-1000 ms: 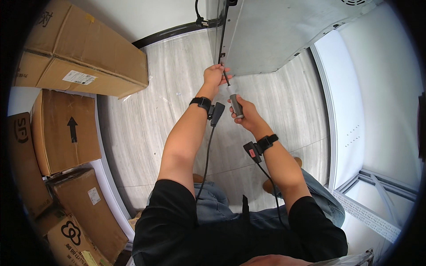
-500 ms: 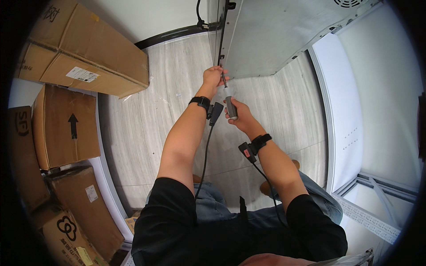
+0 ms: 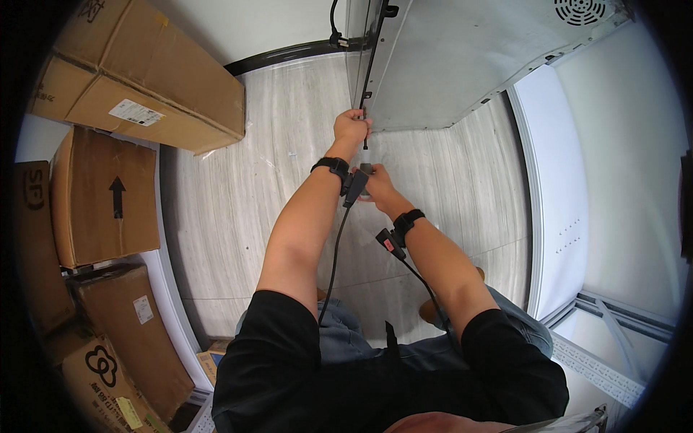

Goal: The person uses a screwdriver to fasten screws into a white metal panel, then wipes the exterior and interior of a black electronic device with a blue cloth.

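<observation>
A large grey metal panel (image 3: pixel 447 65), seemingly one side of a tall cabinet or appliance, stands ahead of me with a dark edge on its left. My left hand (image 3: pixel 351 128) is at the near corner, its fingers closed around a thin dark bar (image 3: pixel 365 138) whose end pokes out toward me. Closer in, my right hand (image 3: pixel 379 186) grips the grey handle of what looks like a screwdriver (image 3: pixel 366 170). Its front end points toward the bar's end, with a small gap between them. The left wrist device partly covers the handle.
Cardboard boxes (image 3: pixel 166 72) stand along the left side, several stacked near the wall. A plug on a black cable (image 3: pixel 338 40) hangs by the far wall. White panels (image 3: pixel 556 173) and a metal frame (image 3: pixel 599 346) line the right. Cables trail from both wrist devices (image 3: pixel 354 187).
My right hand has shifted slightly left with the screwdriver, its handle now more upright in the picture and partly behind the left wrist device. The left hand stays at the corner.
</observation>
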Demonstrator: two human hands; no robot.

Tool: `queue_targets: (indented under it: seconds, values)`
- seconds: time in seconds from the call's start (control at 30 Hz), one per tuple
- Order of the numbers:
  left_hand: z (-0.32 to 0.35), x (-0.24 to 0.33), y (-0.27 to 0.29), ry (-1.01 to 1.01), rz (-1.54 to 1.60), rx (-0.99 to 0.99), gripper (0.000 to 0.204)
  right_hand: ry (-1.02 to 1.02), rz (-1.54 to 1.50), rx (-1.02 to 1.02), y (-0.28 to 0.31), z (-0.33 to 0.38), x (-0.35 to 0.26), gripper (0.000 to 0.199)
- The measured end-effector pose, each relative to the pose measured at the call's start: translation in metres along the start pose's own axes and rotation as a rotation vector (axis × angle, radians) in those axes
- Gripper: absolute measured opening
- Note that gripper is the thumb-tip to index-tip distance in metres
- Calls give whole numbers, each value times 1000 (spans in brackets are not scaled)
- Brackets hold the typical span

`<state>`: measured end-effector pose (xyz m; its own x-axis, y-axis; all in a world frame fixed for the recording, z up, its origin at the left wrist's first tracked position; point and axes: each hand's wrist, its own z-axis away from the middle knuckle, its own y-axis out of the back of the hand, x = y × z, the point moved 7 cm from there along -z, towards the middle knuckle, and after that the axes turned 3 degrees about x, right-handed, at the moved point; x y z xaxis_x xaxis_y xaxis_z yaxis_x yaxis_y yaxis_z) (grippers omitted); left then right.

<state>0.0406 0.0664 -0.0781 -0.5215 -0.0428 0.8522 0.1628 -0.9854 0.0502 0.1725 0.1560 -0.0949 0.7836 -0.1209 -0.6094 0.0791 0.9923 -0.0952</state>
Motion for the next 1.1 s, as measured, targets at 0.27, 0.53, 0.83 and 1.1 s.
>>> queue_targets:
  seconds: [0.27, 0.53, 0.83, 1.1]
  values:
    - [-2, -4, -2, -2, 72, -14, 26, -2, 57, -214, 18, -31, 15, 60]
    - [-4, -1, 3, -141, -70, 40, 27, 187, 323, -34, 11, -24, 5, 44]
    - [-10, -2, 5, -31, -26, 15, 21, 188, 259, -148, 5, -9, 1, 50]
    - [-10, -4, -1, -32, 71, 4, 15, 203, 185, -179, 20, -24, 11, 48]
